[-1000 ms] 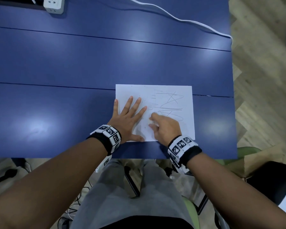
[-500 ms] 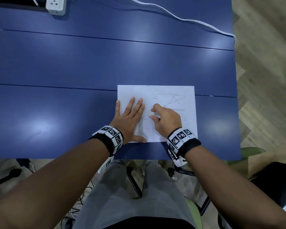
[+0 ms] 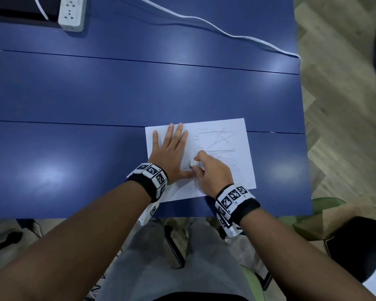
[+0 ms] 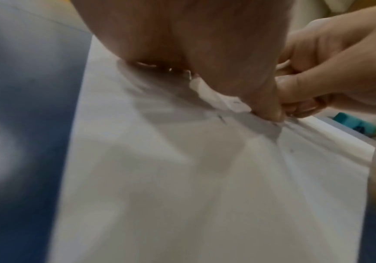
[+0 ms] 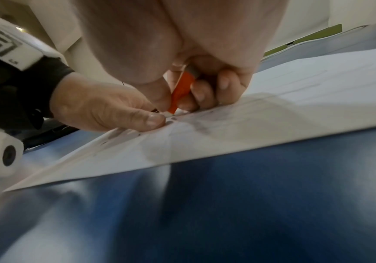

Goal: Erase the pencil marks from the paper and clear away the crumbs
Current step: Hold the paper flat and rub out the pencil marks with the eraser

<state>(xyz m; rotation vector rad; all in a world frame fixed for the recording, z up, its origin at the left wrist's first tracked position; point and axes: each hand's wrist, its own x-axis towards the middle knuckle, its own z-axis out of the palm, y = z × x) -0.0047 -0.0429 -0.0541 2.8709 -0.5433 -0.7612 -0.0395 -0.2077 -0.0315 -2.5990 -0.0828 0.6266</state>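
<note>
Right hand (image 3: 213, 172) on scribbled paper (image 3: 237, 170)

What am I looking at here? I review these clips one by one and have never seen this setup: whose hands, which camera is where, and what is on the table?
There is no machine: a person works with bare hands, wearing bands with black-and-white markers on both wrists. The big picture comes from a camera on the person's head, looking down. The two close, blurry ones come from cameras on each wrist, looking along the hand.

On the blue table lies a sheet of paper with pencil marks. The left hand lies flat on the paper, fingers straight, holding it down. The right hand grips an eraser with a barcode sleeve, orange in the right wrist view, its tip on the paper. A power strip and a white cable lie at the far edge.
</note>
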